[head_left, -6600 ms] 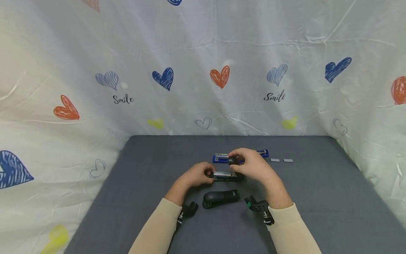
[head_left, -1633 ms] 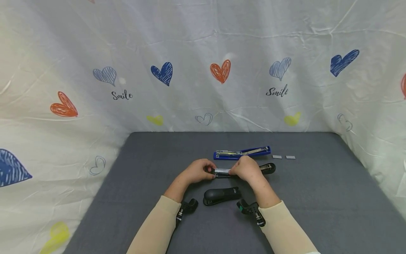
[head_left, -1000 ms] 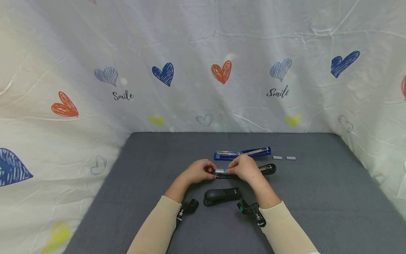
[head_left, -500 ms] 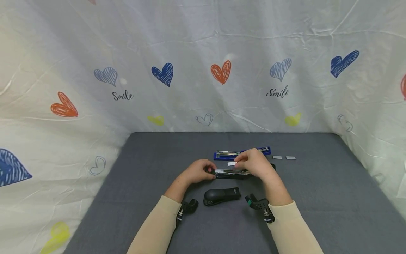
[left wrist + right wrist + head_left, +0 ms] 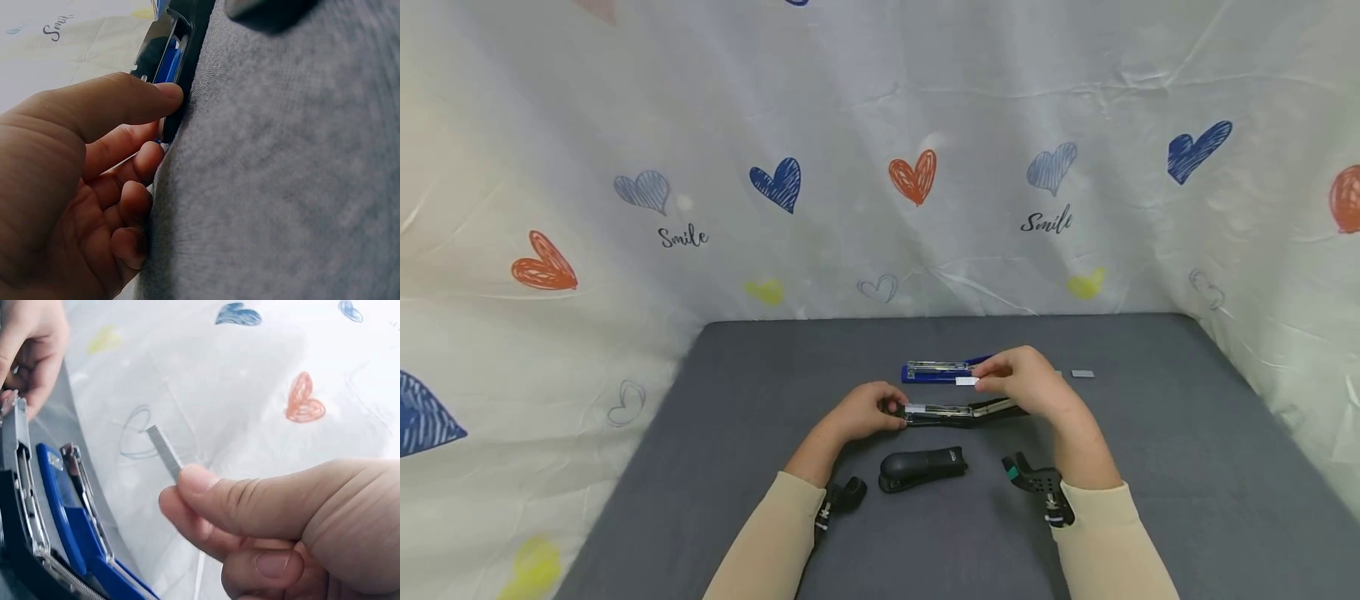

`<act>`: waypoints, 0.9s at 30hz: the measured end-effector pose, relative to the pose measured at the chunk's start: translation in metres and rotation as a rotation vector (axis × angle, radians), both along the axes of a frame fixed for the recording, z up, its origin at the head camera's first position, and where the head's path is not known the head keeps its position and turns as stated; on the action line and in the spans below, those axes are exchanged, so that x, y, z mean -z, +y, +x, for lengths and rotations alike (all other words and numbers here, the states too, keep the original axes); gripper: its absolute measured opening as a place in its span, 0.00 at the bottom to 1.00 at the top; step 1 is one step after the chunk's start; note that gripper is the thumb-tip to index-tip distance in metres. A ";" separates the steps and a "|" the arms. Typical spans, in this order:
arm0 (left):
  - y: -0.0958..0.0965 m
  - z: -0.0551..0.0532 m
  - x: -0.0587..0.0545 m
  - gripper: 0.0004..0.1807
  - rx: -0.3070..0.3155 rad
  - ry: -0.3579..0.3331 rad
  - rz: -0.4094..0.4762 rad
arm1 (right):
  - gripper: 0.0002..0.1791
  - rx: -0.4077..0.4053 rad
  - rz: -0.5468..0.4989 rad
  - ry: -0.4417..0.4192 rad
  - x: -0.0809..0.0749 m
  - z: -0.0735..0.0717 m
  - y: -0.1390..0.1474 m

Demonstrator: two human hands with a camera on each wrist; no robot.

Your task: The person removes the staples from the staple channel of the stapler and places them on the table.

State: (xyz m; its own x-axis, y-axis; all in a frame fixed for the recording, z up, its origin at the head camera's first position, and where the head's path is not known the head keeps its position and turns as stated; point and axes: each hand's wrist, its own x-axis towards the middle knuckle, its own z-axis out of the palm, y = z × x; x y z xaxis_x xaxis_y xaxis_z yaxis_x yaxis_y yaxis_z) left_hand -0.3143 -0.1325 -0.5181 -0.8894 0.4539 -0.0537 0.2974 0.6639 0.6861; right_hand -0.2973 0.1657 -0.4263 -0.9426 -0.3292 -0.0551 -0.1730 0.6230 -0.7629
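A black stapler [image 5: 942,420] lies opened out on the table, its metal staple channel showing. My left hand [image 5: 861,412] pinches its left end between thumb and fingers; in the left wrist view the thumb [image 5: 169,97] presses on the black edge. A short grey staple piece [image 5: 915,408] sits at that end of the channel. Between right thumb and index finger, my right hand [image 5: 1028,382] pinches a staple strip [image 5: 164,450], held clear of the stapler. In the head view this strip passes in front of an opened blue stapler [image 5: 928,376], whose right part the right hand hides.
Nearer to me lies a closed black stapler [image 5: 922,468]. One staple strip [image 5: 1082,374] rests on the table to the right, with another mostly hidden behind the right hand. A white curtain with printed hearts [image 5: 880,192] hangs behind the grey table [image 5: 760,367].
My right hand has lifted a staple strip from the black stapler and moved right with it. A shorter piece stays in the channel. My left hand keeps its hold on the stapler.
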 end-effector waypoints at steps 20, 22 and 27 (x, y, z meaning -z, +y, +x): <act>0.001 0.004 0.003 0.14 -0.015 -0.003 0.018 | 0.13 0.079 0.003 0.060 0.009 0.022 0.080; 0.001 0.004 0.002 0.14 -0.018 -0.009 0.022 | 0.14 0.090 0.011 0.069 0.010 0.024 0.088; 0.002 0.002 0.000 0.15 -0.028 -0.016 0.022 | 0.15 0.103 0.035 0.075 0.012 0.025 0.103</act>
